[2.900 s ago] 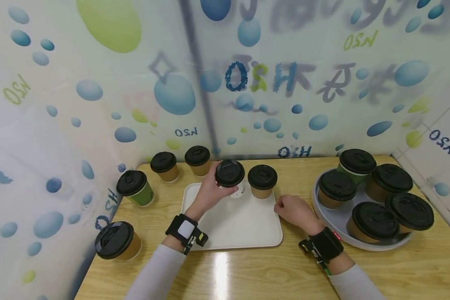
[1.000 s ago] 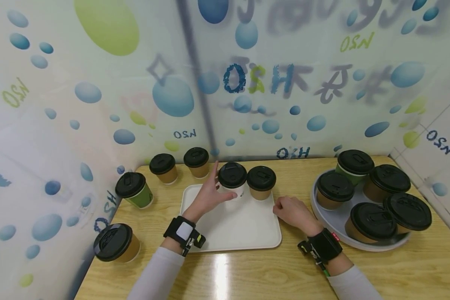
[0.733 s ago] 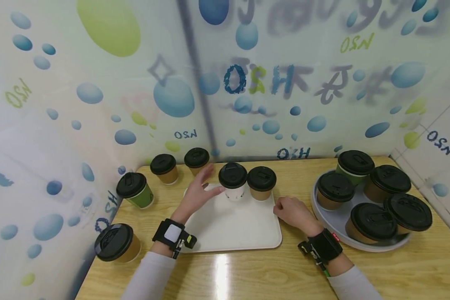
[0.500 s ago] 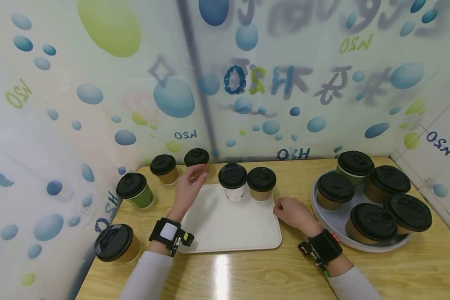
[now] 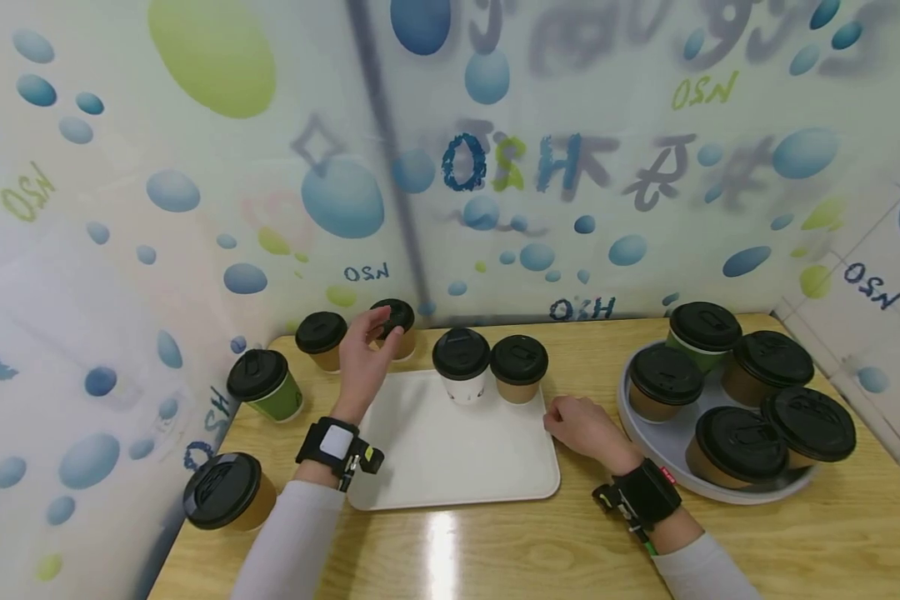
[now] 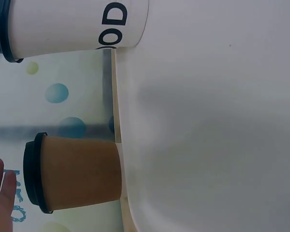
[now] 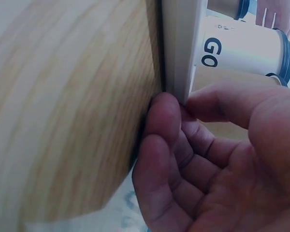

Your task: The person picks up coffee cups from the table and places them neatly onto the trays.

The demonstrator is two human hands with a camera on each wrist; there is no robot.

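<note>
Pinching tray point(image 7: 180, 46), right-wrist view only

The white cup point(image 5: 465, 388), right of the left fingers point(image 5: 376, 317), carries black "OD" after a cut-off letter; beyond the right fingers point(image 7: 165, 116), its other side reads "GO". Behind both, the wall point(image 5: 420, 287) repeats mirror-written "H2O" in blue and green; its grey lettering is blurred.

head view is looking bright; glare is streaking the counter point(image 5: 441, 554), soft shadow is dimming the tray point(image 6: 217, 130), wrist views are running darker.
</note>
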